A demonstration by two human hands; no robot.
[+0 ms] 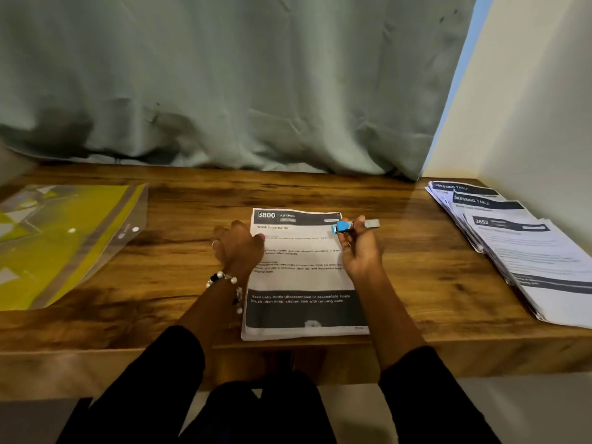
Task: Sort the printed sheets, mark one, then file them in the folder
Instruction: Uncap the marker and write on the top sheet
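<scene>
hidden: left edge of the printed sheet (301,277) under the left hand (238,245) fingers | hidden: marker (355,225) middle inside the right hand (360,248) fingers | cut off: folder (64,238) at left edge, paper stack (525,248) at right edge | blurred: small print beside the fingers unreadable

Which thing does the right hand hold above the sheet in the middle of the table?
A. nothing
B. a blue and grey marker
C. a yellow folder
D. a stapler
B: the right hand grips a blue and grey marker over the top right corner of the middle sheet.
</scene>
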